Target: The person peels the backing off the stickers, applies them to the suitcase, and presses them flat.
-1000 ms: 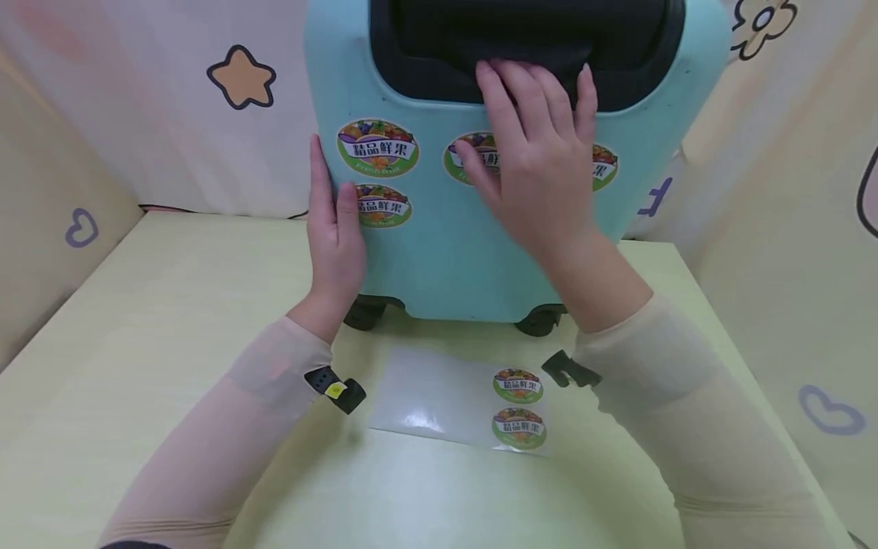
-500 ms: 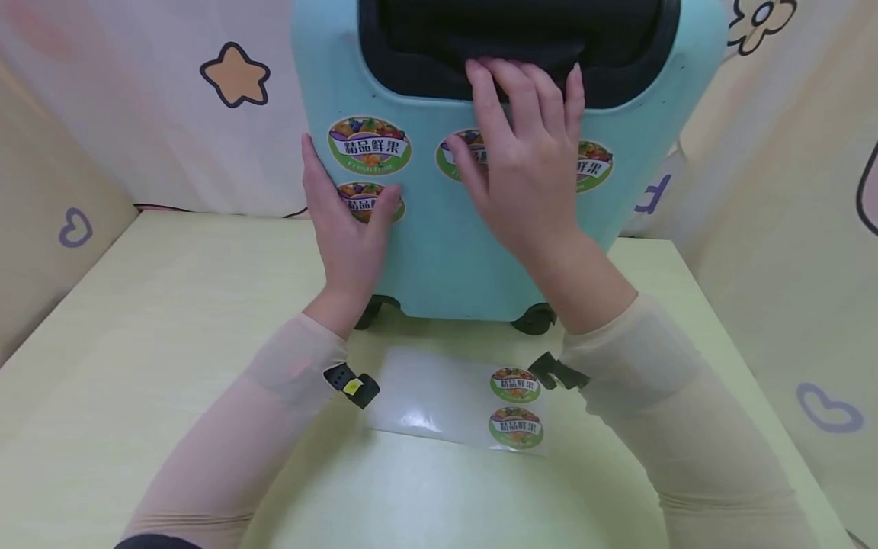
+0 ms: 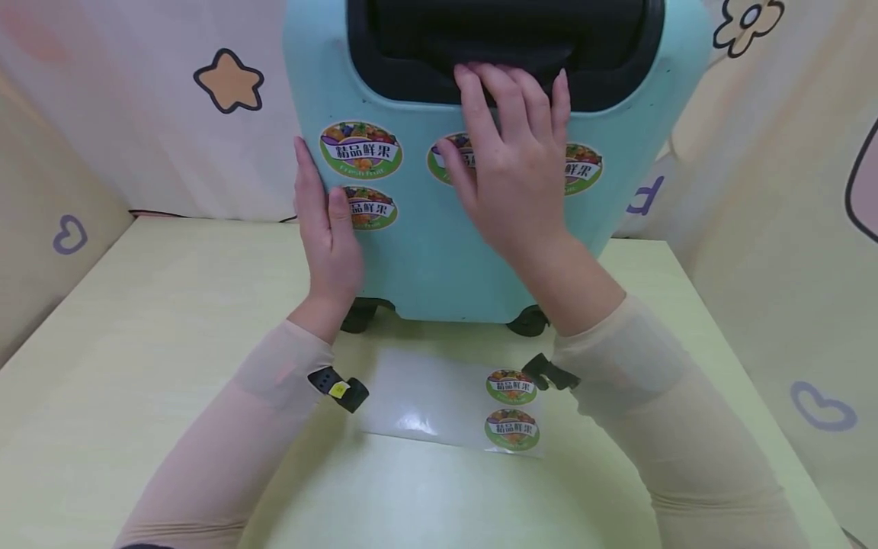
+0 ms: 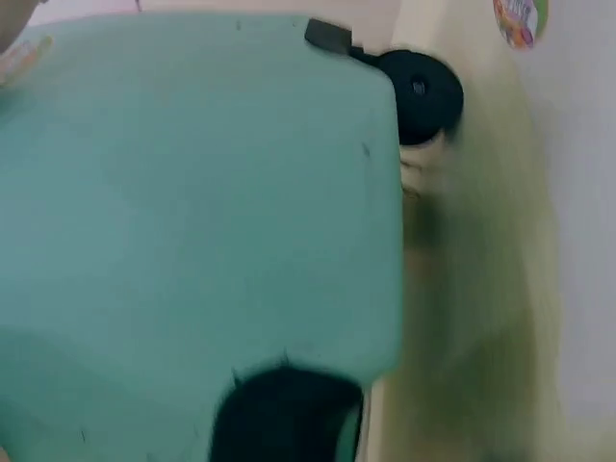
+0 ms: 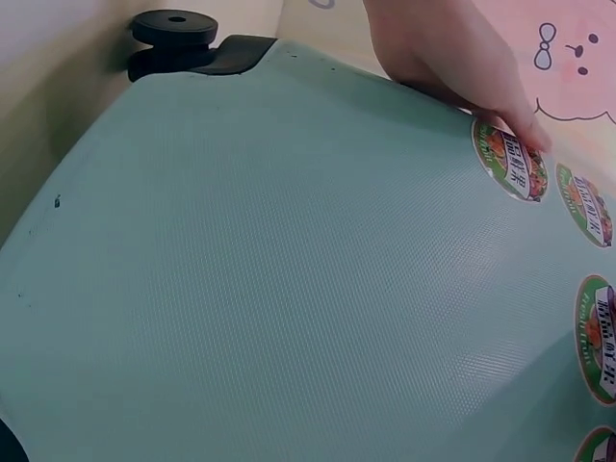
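Cartoon-printed drapes [image 3: 137, 99] enclose a pale table [image 3: 171, 328], where a light-blue suitcase [image 3: 439, 259] stands towards the back. Only the right-wrist view shows a pink cartoon face [image 5: 581, 56]. Four oval stickers [image 3: 360, 150] sit on the suitcase, two more on a glossy sheet [image 3: 432, 393] before it. Along the suitcase's left edge lies the left hand [image 3: 331, 244], fingers straight and together; the right hand [image 3: 514, 171] touches the black handle panel [image 3: 408, 76], fingers extended, slightly spread.

The suitcase [image 3: 439, 274] is plastic with a finely textured sheen; its black panel [image 3: 507, 27] is matt plastic. In front of the suitcase, the sticker sheet [image 3: 428, 393] shines glossy on the smooth worktop [image 3: 185, 305]. Behind the suitcase, the printed backdrop [image 3: 144, 152] is probably cloth, its weave indistinct.
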A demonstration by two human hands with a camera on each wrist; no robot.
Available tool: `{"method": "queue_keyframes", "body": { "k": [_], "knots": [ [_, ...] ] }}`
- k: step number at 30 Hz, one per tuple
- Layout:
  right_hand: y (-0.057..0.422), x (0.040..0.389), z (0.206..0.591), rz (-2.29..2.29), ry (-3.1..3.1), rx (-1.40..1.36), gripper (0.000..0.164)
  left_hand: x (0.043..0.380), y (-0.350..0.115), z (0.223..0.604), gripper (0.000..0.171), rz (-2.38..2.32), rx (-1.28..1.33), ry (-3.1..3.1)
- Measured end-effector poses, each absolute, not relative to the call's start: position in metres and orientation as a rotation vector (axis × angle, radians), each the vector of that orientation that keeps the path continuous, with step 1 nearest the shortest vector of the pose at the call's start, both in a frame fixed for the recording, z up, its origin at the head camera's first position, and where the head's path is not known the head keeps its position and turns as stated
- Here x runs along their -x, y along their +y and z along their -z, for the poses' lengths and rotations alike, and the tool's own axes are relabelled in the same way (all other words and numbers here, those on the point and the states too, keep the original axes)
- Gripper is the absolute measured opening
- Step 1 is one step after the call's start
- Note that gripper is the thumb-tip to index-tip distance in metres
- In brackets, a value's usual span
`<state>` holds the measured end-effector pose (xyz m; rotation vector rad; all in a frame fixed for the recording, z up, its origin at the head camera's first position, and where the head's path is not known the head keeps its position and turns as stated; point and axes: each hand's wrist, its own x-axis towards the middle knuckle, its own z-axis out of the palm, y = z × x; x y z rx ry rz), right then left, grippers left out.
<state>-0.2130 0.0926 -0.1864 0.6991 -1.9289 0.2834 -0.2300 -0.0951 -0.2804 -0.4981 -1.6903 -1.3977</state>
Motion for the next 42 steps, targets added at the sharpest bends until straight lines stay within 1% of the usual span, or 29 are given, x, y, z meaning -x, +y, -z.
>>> {"method": "queue_keyframes", "body": {
  "k": [3, 4, 6, 9, 12, 16, 17, 19, 23, 24, 28, 29, 33, 34, 35, 39, 40, 42],
  "knots": [
    [0.093, 0.213, 0.187, -0.279, -1.935, -0.695, 0.049, 0.232, -0.102, 0.283, 0.085, 1.378, 0.497, -1.734],
    [0.093, 0.213, 0.187, -0.279, -1.937, -0.695, 0.049, 0.233, -0.104, 0.284, 0.090, 1.385, 0.483, -1.751],
    [0.093, 0.213, 0.187, -0.283, -1.938, -0.696, 0.049, 0.233, -0.106, 0.284, 0.095, 1.395, 0.445, -1.786],
    [0.093, 0.213, 0.187, -0.288, -1.937, -0.698, 0.049, 0.233, -0.105, 0.285, 0.095, 1.383, 0.363, -1.819],
    [0.093, 0.214, 0.187, -0.295, -1.932, -0.700, 0.048, 0.233, -0.101, 0.285, 0.087, 1.327, 0.314, -1.820],
    [0.093, 0.214, 0.187, -0.312, -1.921, -0.699, 0.047, 0.233, -0.096, 0.283, 0.050, 1.341, 0.323, -1.753],
    [0.093, 0.214, 0.187, -0.316, -1.921, -0.700, 0.047, 0.234, -0.096, 0.282, 0.046, 1.344, 0.327, -1.734],
    [0.093, 0.214, 0.187, -0.311, -1.926, -0.697, 0.047, 0.235, -0.097, 0.281, 0.050, 1.316, 0.308, -1.738],
    [0.092, 0.214, 0.187, -0.295, -1.936, -0.692, 0.048, 0.237, -0.097, 0.280, 0.084, 1.183, 0.235, -1.810],
    [0.092, 0.214, 0.187, -0.292, -1.937, -0.689, 0.049, 0.237, -0.097, 0.280, 0.082, 1.176, 0.223, -1.824],
    [0.091, 0.215, 0.188, -0.306, -1.926, -0.690, 0.048, 0.237, -0.097, 0.280, 0.041, 1.237, 0.228, -1.792],
    [0.091, 0.215, 0.188, -0.309, -1.925, -0.690, 0.048, 0.237, -0.098, 0.280, 0.037, 1.254, 0.229, -1.784],
    [0.090, 0.215, 0.188, -0.310, -1.924, -0.685, 0.047, 0.237, -0.102, 0.279, 0.037, 1.297, 0.230, -1.779],
    [0.091, 0.215, 0.188, -0.308, -1.924, -0.683, 0.047, 0.237, -0.102, 0.279, 0.041, 1.296, 0.228, -1.793],
    [0.091, 0.215, 0.188, -0.308, -1.924, -0.682, 0.047, 0.236, -0.102, 0.280, 0.049, 1.298, 0.226, -1.809],
    [0.091, 0.215, 0.189, -0.300, -1.928, -0.682, 0.048, 0.232, -0.094, 0.280, 0.094, 1.267, 0.185, -1.901],
    [0.090, 0.215, 0.189, -0.299, -1.929, -0.684, 0.048, 0.231, -0.093, 0.280, 0.100, 1.245, 0.163, -1.923],
    [0.091, 0.215, 0.188, -0.299, -1.925, -0.686, 0.048, 0.232, -0.089, 0.279, 0.101, 1.199, 0.156, -1.926]
  ]
}}
